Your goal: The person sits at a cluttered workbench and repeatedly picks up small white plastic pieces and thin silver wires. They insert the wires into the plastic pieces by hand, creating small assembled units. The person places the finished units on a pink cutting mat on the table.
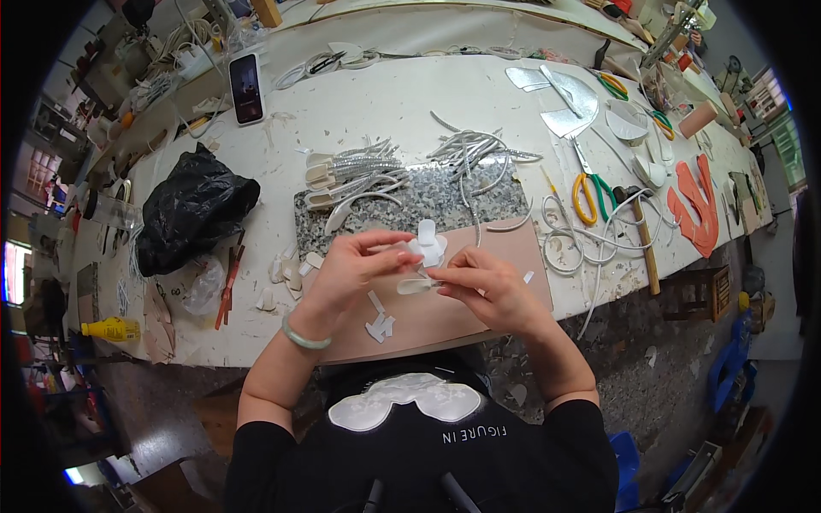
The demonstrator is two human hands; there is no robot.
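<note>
My left hand pinches small white rounded pieces at the middle of the bench. Close beside it, the fingers of my right hand are closed on a small strip with a pale rounded end. Both hands are over a beige board, where white scraps lie. Behind them is a speckled stone slab. On the slab rest bundled silver straps with beige rounded ends and a loose heap of silver straps.
A black plastic bag and an upright phone stand left. To the right lie scissors, a hammer, looped white cord, silver sheet pieces and orange-red cut material. A yellow bottle is at the left edge.
</note>
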